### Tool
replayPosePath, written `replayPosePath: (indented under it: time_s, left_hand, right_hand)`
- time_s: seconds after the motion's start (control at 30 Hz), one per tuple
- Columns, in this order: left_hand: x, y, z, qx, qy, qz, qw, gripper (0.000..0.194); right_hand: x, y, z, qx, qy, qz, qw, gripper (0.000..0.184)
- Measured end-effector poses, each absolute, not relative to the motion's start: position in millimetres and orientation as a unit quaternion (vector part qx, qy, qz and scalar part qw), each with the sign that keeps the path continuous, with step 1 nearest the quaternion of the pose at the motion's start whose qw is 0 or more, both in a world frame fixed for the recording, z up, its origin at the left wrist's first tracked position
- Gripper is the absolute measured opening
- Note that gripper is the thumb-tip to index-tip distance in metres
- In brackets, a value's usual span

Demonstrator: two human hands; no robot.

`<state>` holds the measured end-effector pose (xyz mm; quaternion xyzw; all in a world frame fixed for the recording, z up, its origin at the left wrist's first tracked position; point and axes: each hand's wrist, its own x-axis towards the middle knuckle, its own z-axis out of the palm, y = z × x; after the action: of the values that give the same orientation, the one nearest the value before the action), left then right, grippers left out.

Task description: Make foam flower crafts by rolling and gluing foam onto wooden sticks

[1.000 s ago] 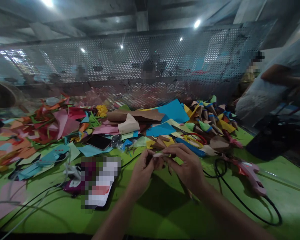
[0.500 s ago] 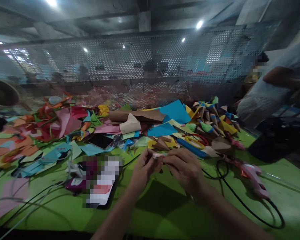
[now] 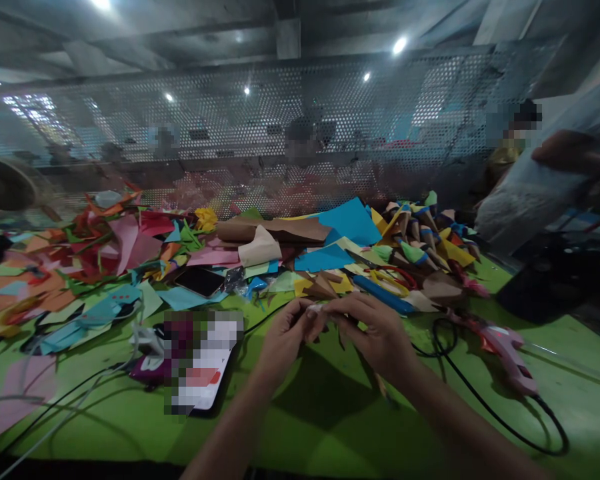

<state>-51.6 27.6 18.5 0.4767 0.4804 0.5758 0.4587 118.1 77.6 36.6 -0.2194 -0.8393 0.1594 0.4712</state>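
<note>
With twelve o'clock straight out from the person, I start at ten, where a heap of coloured paper (image 3: 130,237) sprawls, probably pushed outward to stay within reach but off the working spot. At eight, a purple power strip (image 3: 150,370) sits just left of a lit phone (image 3: 207,373); I can't tell whether the two touch, but I'd say the phone is angled for a glance from the hands.

The left hand (image 3: 284,343) has its thumb and fingers drawn together on a small pale piece (image 3: 315,309), at the centre of my clock, presumably to steady it. The right hand (image 3: 383,333) curls in from three, fingertips nearly closed at that same piece; whether they grip it, I can't tell. Both hold it above the green table (image 3: 325,440), likely for free access all round.

At two lie scissors (image 3: 397,283). Toward four, a pink glue gun (image 3: 507,360) rests with its grip toward the person and nozzle away, sensibly, I judge.
</note>
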Motion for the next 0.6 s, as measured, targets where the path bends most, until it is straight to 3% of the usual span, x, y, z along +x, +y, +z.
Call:
replayPosePath:
  time_s: [0.6]
  left_hand:
    - [-50.6, 28.4, 15.8, 0.478, 0.455, 0.54, 0.522, 0.041]
  right_hand:
    - [119.2, 78.8, 40.8, -0.232, -0.858, 0.194, 0.415, 0.011]
